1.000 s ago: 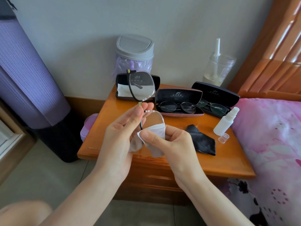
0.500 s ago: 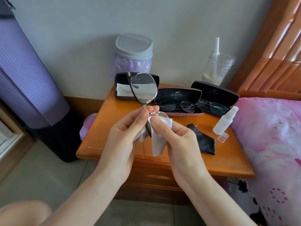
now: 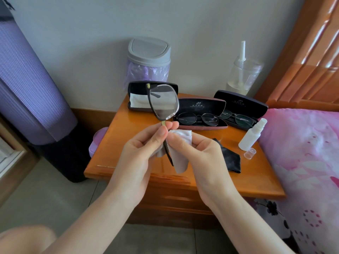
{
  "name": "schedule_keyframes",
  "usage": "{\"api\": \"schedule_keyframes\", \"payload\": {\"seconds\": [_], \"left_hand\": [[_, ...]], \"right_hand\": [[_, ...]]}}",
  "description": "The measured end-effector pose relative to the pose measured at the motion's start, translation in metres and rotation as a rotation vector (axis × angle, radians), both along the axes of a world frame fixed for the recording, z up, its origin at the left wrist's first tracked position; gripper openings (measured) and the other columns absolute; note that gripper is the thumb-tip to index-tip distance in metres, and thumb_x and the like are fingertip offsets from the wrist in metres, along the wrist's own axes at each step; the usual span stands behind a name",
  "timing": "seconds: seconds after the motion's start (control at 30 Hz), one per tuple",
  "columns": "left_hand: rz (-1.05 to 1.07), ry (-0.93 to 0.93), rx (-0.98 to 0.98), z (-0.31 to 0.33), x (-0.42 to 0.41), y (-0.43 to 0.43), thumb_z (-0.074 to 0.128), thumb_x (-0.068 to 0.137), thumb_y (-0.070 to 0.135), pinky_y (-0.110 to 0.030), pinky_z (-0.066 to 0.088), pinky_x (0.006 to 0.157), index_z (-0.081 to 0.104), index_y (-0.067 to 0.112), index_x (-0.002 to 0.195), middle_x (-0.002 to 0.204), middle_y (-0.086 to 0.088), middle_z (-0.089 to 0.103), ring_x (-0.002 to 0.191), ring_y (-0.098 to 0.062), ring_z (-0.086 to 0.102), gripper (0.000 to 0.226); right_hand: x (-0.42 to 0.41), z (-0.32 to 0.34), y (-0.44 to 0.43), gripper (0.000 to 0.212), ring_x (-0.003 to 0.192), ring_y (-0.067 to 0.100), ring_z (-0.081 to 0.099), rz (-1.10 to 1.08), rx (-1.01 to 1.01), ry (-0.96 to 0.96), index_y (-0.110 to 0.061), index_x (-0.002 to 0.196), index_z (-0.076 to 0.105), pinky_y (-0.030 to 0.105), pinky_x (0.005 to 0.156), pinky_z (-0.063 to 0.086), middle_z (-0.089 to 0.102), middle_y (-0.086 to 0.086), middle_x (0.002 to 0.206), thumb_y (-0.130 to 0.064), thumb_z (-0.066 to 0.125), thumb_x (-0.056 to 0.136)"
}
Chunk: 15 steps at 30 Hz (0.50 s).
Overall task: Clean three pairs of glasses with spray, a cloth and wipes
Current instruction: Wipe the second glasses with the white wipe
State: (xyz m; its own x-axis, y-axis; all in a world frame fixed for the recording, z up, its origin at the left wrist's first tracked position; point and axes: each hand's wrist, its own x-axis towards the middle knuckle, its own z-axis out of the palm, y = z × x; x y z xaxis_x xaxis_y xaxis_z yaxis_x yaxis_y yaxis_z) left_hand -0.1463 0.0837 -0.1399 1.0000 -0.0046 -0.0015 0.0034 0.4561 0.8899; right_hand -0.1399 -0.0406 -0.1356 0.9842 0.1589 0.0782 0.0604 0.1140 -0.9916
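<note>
I hold a pair of dark-framed glasses point(image 3: 164, 102) on end above the nightstand, one lens up. My left hand point(image 3: 141, 154) pinches them at the bridge. My right hand point(image 3: 194, 153) pinches a white wipe point(image 3: 180, 151) folded over the lower lens, which is hidden. Two more pairs lie in open cases: round glasses point(image 3: 198, 119) in the middle case and dark glasses point(image 3: 238, 119) in the right case. A black cloth point(image 3: 229, 159) lies on the wood. The white spray bottle point(image 3: 252, 134) stands uncapped, its clear cap point(image 3: 249, 153) beside it.
The orange wooden nightstand point(image 3: 113, 142) stands against the wall. An open empty case point(image 3: 139, 97) holding a white sheet sits at its back left, before a grey-lidded bin point(image 3: 148, 61). A clear jar point(image 3: 243, 76) stands at the back right. A pink bed point(image 3: 302, 153) borders the right.
The glasses have turned more edge-on and the wipe has closed over the lower lens. My right thumb has slid up along that lens toward my left fingers.
</note>
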Motion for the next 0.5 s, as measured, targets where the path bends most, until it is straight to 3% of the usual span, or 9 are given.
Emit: {"api": "schedule_keyframes", "payload": {"seconds": [0.2,0.3,0.37,0.43,0.5], "left_hand": [[0.037,0.023,0.004,0.003,0.002,0.006,0.058,0.072,0.035,-0.016,0.055,0.068,0.077,0.029,0.086,0.101,0.01,0.074,0.099,-0.005,0.068,0.024],[0.043,0.031,0.008,0.004,0.004,0.009,0.057,0.071,0.035,-0.016,0.055,0.067,0.078,0.033,0.079,0.098,0.013,0.075,0.095,-0.003,0.069,0.022],[0.054,0.034,0.024,0.004,0.005,0.012,0.057,0.073,0.036,-0.02,0.055,0.074,0.077,0.033,0.078,0.098,0.013,0.075,0.096,-0.003,0.069,0.022],[0.074,0.031,0.037,0.005,0.006,0.013,0.056,0.073,0.036,-0.024,0.053,0.081,0.077,0.033,0.076,0.098,0.013,0.075,0.098,-0.006,0.069,0.021],[0.076,0.025,0.019,0.005,0.006,0.013,0.056,0.074,0.034,-0.02,0.055,0.076,0.077,0.032,0.075,0.097,0.011,0.075,0.096,-0.007,0.07,0.021]], "right_hand": [[0.0,-0.001,-0.002,0.017,0.074,0.013,0.07,0.051,-0.191,-0.096,-0.005,0.091,0.073,0.021,0.066,0.056,0.074,0.005,0.082,-0.019,0.07,0.082],[0.002,-0.001,-0.006,0.017,0.074,0.031,0.066,0.082,-0.289,-0.124,-0.009,0.088,0.074,0.039,0.062,0.054,0.073,0.01,0.08,-0.024,0.071,0.081],[0.004,0.001,-0.008,0.015,0.073,0.038,0.063,0.117,-0.346,-0.149,-0.012,0.087,0.074,0.045,0.06,0.051,0.071,0.012,0.078,-0.025,0.072,0.081],[0.005,0.004,-0.011,0.01,0.067,0.03,0.064,0.152,-0.358,-0.154,-0.015,0.086,0.075,0.033,0.057,0.05,0.072,0.008,0.077,-0.022,0.072,0.081],[0.006,0.007,-0.015,0.005,0.061,0.012,0.063,0.184,-0.35,-0.144,-0.018,0.085,0.074,0.018,0.056,0.048,0.072,-0.003,0.072,-0.019,0.072,0.081]]}}
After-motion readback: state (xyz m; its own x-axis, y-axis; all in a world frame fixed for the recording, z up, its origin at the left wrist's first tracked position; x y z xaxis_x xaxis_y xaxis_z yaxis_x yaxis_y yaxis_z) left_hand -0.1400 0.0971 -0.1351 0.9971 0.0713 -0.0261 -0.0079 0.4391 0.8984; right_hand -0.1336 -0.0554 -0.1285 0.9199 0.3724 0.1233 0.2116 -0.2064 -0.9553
